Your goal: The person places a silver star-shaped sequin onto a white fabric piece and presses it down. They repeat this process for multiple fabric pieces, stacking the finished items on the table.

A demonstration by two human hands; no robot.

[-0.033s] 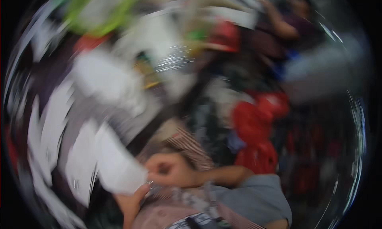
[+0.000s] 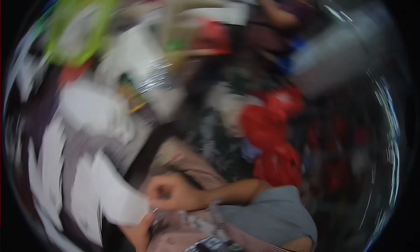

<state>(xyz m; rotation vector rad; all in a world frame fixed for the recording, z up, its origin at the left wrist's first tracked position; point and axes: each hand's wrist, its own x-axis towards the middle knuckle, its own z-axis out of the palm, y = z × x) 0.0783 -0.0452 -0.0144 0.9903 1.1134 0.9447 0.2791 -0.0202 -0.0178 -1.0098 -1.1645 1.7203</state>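
A white sheet-like piece (image 2: 120,195), paper or cloth I cannot tell, hangs by its lower right corner at my hands. My left hand (image 2: 139,232) comes from below and is closed on that corner, thumb on top. My right hand (image 2: 175,193) reaches in from the right with its fingers curled into a ring, their tips meeting at the same corner. A tiny shiny spot shows between the two hands. What the right fingers pinch is too blurred to make out. More white pieces (image 2: 83,195) lie just left of the held one.
Beyond my hands is a blurred white heap (image 2: 94,109). A yellow-green rimmed basket-like thing (image 2: 54,46) stands far left. Full red bags (image 2: 278,164) sit to the right. Across the way, another person (image 2: 280,17) in dark clothing shows an arm.
My view has turned, so the surroundings have slid left in the picture, the far left also down. Both hands stay together at the white piece's corner, with their grip looking the same.
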